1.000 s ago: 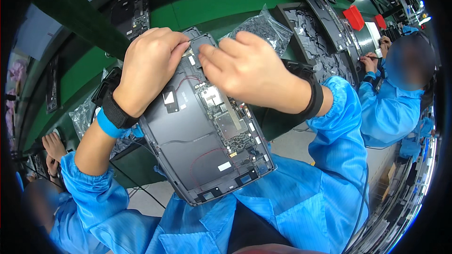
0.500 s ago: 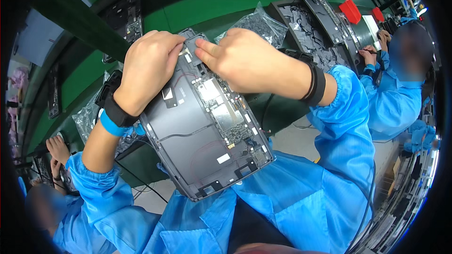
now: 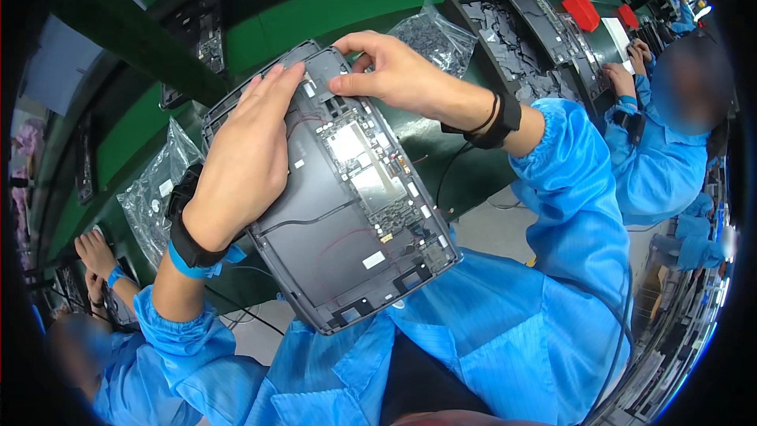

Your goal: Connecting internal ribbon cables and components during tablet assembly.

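A dark grey laptop base (image 3: 315,264) lies tilted in front of me, its inner side up and its near end close to my jacket. Along its right half runs a circuit board (image 3: 390,217) with silver shields, thin wires and white labels. My left hand (image 3: 248,158) rests flat over the upper left part, fingers stretched out together toward the far end. At the far right corner, my right hand (image 3: 394,71) grips the rim, thumb on the inner side and fingers over the far edge. The part of the base under my left palm is hidden.
Clear plastic bags lie on the green bench at left (image 3: 162,189) and beyond my right hand (image 3: 438,39). A tray of dark parts (image 3: 512,51) and red bins (image 3: 582,10) stand at right. A green post (image 3: 134,31) slants at left. Co-workers sit on both sides.
My left hand has gone from curled fingers at the far end to lying flat on the base. My right hand has moved from pressing with its fingertips to gripping the far rim.
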Demonstrator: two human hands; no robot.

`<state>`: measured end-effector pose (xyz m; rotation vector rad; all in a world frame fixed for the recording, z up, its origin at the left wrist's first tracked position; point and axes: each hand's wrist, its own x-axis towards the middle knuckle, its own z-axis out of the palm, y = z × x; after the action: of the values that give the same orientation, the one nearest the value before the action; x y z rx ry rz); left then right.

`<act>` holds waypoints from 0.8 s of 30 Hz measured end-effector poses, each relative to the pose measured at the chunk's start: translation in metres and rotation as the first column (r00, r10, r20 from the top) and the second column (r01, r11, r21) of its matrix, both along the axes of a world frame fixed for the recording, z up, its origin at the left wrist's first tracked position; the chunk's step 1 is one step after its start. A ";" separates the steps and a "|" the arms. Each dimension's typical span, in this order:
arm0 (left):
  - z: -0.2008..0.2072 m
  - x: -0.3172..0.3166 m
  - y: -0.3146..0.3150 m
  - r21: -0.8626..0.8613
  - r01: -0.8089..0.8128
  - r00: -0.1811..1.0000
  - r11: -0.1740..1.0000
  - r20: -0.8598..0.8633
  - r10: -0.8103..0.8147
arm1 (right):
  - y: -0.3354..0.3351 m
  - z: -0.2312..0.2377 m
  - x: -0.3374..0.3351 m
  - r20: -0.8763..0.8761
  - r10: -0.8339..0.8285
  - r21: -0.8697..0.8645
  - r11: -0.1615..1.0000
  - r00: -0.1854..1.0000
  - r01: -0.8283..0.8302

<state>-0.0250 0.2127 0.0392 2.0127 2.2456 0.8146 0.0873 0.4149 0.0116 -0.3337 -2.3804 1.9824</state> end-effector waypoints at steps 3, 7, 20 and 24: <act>0.003 -0.003 0.001 -0.011 0.034 0.995 0.999 0.097 -0.032 | 0.000 -0.005 0.004 -0.098 -0.106 0.149 0.982 0.990 0.120; 0.007 -0.004 -0.023 0.100 -0.166 0.926 0.981 0.357 0.120 | -0.004 -0.009 0.018 -0.044 -0.193 -0.026 0.981 0.980 0.192; -0.058 0.104 -0.113 0.040 -0.454 0.651 0.890 0.697 0.300 | -0.068 -0.013 0.120 -0.203 -0.018 0.068 0.997 0.979 0.033; -0.050 0.105 -0.107 0.102 -0.408 0.578 0.907 0.798 0.170 | -0.080 0.012 0.120 -0.165 -0.106 -0.367 0.929 0.981 0.039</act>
<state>0.0802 0.1056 -0.0109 0.9475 1.9650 1.7096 0.2073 0.3348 0.0232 -0.2309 -1.8615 2.3015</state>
